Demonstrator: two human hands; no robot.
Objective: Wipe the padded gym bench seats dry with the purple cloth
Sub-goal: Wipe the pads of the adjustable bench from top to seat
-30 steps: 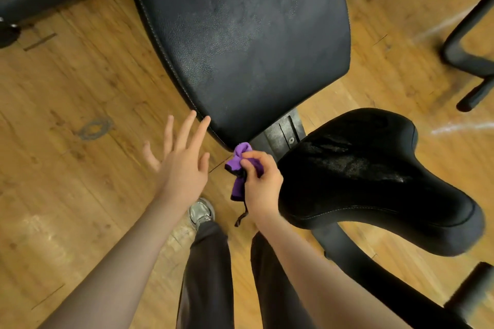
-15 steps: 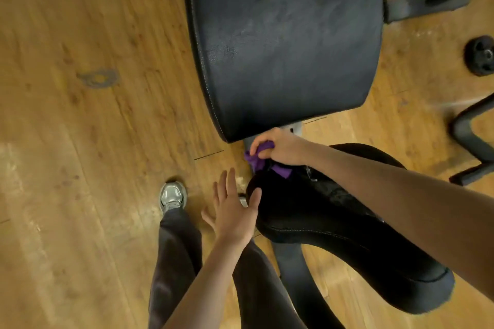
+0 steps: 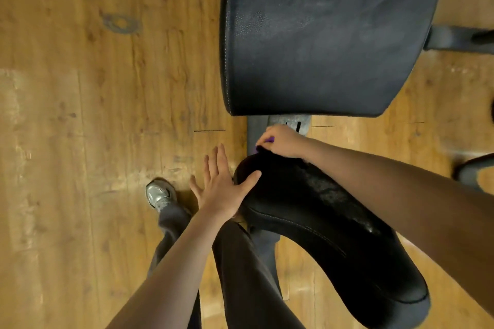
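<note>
Shifted since half a second ago, the left hand (image 3: 220, 191) now lies flat with straight, spread fingers against the narrow front end of the black saddle-shaped seat pad (image 3: 331, 227), thumb resting on top, where before it hovered just short of it. Gripping the purple cloth (image 3: 268, 141), the right hand (image 3: 283, 143) keeps its curled fingers bunched round the fabric at the pad's tip, in the gap below the large backrest pad (image 3: 320, 35); only 2 small scraps of purple show, so the cloth's lie cannot be told. Seat pad's long axis runs from upper left to lower right, narrow end toward the backrest. A grey sneaker (image 3: 159, 195) stands on the wooden floor (image 3: 80, 115).
</note>
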